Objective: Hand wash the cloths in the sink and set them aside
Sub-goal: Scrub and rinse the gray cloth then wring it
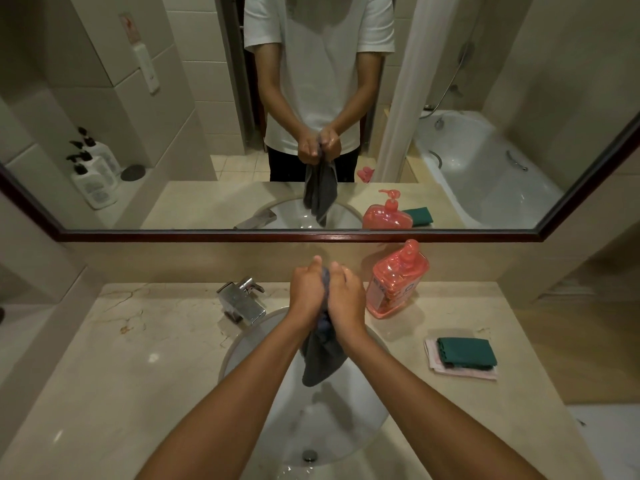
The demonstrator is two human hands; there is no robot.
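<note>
Your two bare forearms reach out over the round white ceramic sink (375, 420), whose metal drain (309, 455) sits near its front. Your left hand (307, 291) and right hand (347, 296) are pressed close together above the basin, both clenched around the upper part of a dark grey wet cloth (322, 363). Its loose lower end hangs down between your wrists, above the bowl. Left of your hands stands a chrome square-bodied tap (241, 299). A pink translucent pump bottle (396, 280) stands on the beige marble countertop (138, 358) just right of your hands. Farther right, a folded dark green cloth (467, 351) lies on a folded pale pink cloth (460, 373).
</note>
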